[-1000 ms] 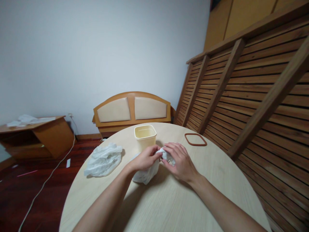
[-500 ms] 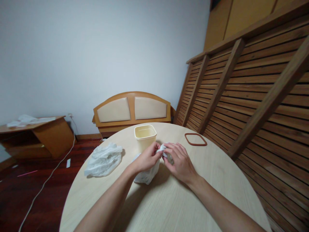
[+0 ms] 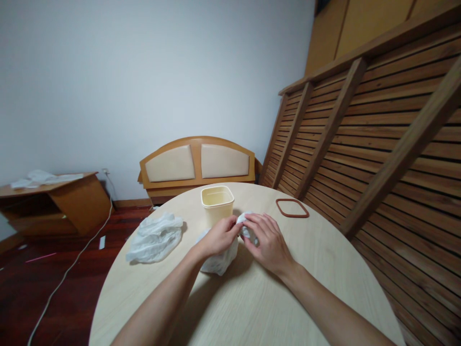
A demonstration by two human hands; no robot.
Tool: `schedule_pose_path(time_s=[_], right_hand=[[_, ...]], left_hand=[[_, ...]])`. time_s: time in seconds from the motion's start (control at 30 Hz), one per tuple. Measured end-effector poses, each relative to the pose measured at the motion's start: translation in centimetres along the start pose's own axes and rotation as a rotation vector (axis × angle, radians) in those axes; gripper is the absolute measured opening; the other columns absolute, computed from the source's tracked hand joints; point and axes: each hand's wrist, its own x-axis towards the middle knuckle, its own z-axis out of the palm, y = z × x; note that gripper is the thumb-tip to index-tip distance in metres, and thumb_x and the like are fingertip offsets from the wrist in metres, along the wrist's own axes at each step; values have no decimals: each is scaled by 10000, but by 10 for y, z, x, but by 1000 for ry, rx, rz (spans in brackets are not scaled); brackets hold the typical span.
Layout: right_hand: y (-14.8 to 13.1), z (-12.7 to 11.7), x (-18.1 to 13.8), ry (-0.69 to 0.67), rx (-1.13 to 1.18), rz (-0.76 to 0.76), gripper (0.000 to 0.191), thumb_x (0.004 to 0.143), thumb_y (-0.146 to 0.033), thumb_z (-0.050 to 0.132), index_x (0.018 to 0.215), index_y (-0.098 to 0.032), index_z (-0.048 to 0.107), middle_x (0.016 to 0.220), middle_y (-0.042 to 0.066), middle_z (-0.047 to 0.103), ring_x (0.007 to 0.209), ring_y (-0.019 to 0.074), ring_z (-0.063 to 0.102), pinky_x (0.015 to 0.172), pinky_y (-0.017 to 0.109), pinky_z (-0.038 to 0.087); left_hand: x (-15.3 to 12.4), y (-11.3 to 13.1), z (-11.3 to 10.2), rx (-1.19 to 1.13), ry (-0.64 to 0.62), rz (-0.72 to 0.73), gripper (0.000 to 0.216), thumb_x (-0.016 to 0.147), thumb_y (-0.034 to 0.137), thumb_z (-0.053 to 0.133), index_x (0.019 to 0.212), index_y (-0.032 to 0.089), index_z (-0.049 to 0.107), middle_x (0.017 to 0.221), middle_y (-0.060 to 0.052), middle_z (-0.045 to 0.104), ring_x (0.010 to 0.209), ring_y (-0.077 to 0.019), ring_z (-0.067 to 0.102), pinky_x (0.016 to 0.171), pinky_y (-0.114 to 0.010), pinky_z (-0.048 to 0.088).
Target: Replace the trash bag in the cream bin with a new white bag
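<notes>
The thin plastic bag (image 3: 219, 259) pinched by the left hand (image 3: 218, 238) and right hand (image 3: 268, 242) is crinkled, milky and faintly glossy, as is the second bag (image 3: 154, 238) at nine o'clock. The tub (image 3: 217, 204) at twelve o'clock is smooth cream plastic. The table (image 3: 252, 302) shows pale, matt wood grain. The brown ring (image 3: 292, 207) at two o'clock looks rubbery. The floor (image 3: 36, 288) is glossy dark-red wood.

Two bare hands on record, left hand (image 3: 216, 238) and right hand (image 3: 268, 240), each on a forearm uncovered along its whole visible length, the left forearm (image 3: 162, 302) entering frame at 7 o'clock, the right forearm (image 3: 331, 312) at 5 o'clock.
</notes>
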Motion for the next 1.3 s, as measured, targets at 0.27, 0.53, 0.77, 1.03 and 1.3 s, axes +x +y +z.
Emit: schedule_pose_path(time_s=[0.27,0.53,0.77,1.03,1.3], right_hand=[[3,-2,2,26,-3,7,72,904,-180,633,965,-215,646,1235,106,679,1180,274,605,1059,514,425],[7,-1,2,45,120,158,32,884,-192,650,889,-223,654,1192,104,666,1157,290,570,979,495,467],[13,3,1,71,224,302,77,887,-217,627,813,-218,649,1125,101,658,1084,280,578,952,481,484],[5,-4,2,8,72,141,149,874,-234,696,1023,-227,708,1136,96,646,1119,286,558,987,469,463],[2,-2,0,-47,-113,98,131,844,-166,725,956,-231,705,1016,76,675,987,278,559,880,437,423]], left_hand=[[1,-4,5,40,47,-11,374,951,480,487,808,147,581,719,-3,554,679,-143,488,606,-250,384],[0,-2,4,240,132,-70,180,869,319,550,771,168,556,672,22,541,616,-130,470,558,-246,306],[1,-5,-1,250,109,-124,132,809,288,609,813,158,589,706,10,583,635,-144,510,554,-247,319],[0,-12,1,-86,66,-61,237,830,270,643,1002,171,514,946,-69,711,845,-207,687,706,-291,497],[0,-10,3,2,110,-55,352,852,212,593,1180,186,469,810,-15,708,723,-183,687,626,-254,475]])
